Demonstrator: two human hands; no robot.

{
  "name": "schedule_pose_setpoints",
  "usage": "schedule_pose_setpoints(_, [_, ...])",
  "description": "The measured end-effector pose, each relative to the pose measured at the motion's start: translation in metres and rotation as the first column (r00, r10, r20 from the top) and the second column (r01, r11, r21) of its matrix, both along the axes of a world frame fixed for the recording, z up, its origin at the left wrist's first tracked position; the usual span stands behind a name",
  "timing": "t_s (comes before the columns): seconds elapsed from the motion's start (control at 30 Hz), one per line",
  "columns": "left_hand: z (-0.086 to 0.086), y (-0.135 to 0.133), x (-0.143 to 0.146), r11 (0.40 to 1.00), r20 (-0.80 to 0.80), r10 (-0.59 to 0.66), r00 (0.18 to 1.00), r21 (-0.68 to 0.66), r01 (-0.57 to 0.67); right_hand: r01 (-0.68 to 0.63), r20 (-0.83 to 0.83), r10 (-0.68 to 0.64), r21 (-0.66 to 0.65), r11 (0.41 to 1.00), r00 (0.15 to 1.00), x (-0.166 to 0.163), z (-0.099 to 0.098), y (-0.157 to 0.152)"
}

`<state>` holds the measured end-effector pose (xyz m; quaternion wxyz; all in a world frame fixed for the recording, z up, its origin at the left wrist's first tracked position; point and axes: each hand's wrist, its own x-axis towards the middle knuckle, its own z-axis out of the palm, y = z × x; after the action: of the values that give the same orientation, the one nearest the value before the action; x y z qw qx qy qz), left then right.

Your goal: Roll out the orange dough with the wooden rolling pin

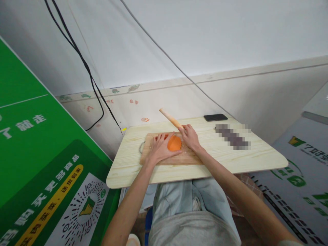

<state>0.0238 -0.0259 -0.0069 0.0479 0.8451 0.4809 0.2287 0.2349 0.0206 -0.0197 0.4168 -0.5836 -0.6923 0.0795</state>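
Observation:
A smooth orange piece [174, 143], rounded and looking like dough, lies on a wooden cutting board [164, 160]. My left hand [162, 147] is around its left side, thumb along the near edge and fingers on the far side. Part of the orange piece is hidden under that hand. My right hand [191, 138] is closed around the near end of a wooden rolling pin [169, 118]. The pin slants up and away to the left, with its far end raised off the board.
The board rests on a pale wood-grain table [133, 177] against a wall. A black phone [215, 117] lies at the back right, near a blurred-out dark object [232, 136]. Cables [88, 70] hang on the wall. Green panels [58, 136] stand at the left.

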Motion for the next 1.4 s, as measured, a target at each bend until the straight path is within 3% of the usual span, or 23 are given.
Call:
schedule_pose_setpoints(0.17, [-0.004,0.003,-0.006,0.974,0.146,-0.225,0.963,0.006,0.227,0.003,-0.002,-0.003,-0.016,1.0,1.0,0.001,0.0,-0.001])
schedule_pose_setpoints(0.27, [-0.002,0.002,-0.007,0.959,0.164,-0.282,0.945,0.016,0.284,0.006,0.003,-0.006,-0.014,1.0,1.0,0.001,0.0,0.0])
schedule_pose_setpoints(0.53, [-0.003,0.002,0.001,0.998,0.08,-0.047,0.996,-0.045,0.051,0.005,0.005,-0.005,-0.004,1.0,1.0,0.0,0.0,-0.003])
schedule_pose_setpoints(0.67, [-0.007,0.002,-0.004,0.986,0.179,-0.141,0.974,-0.066,0.155,0.013,-0.003,-0.013,-0.004,1.0,1.0,0.0,0.001,-0.004])
schedule_pose_setpoints(0.8, [-0.007,0.002,-0.006,0.973,0.179,-0.223,0.958,-0.025,0.231,0.001,0.004,-0.001,0.0,1.0,1.0,0.0,0.001,-0.002])
schedule_pose_setpoints(0.93, [-0.005,0.004,-0.001,0.999,0.105,-0.033,0.994,0.015,0.032,0.002,-0.007,-0.002,-0.005,1.0,1.0,0.0,0.0,-0.002])
schedule_pose_setpoints(1.03, [-0.002,0.003,0.002,0.986,0.016,0.16,0.987,0.034,-0.161,-0.012,-0.011,0.012,0.008,1.0,1.0,0.0,0.0,-0.002])
schedule_pose_setpoints(1.1, [0.0,0.0,0.004,0.975,-0.036,0.222,0.974,0.033,-0.22,-0.017,-0.013,0.018,0.016,1.0,1.0,0.0,0.0,-0.002])
schedule_pose_setpoints(1.27, [0.002,-0.005,0.005,0.984,-0.12,0.178,0.977,-0.008,-0.18,0.0,-0.007,0.0,-0.001,1.0,1.0,0.0,0.001,-0.003])
schedule_pose_setpoints(1.4, [-0.001,-0.002,0.001,0.998,-0.022,0.06,0.998,-0.023,-0.061,0.007,0.004,-0.007,-0.006,1.0,1.0,0.0,0.002,-0.003])
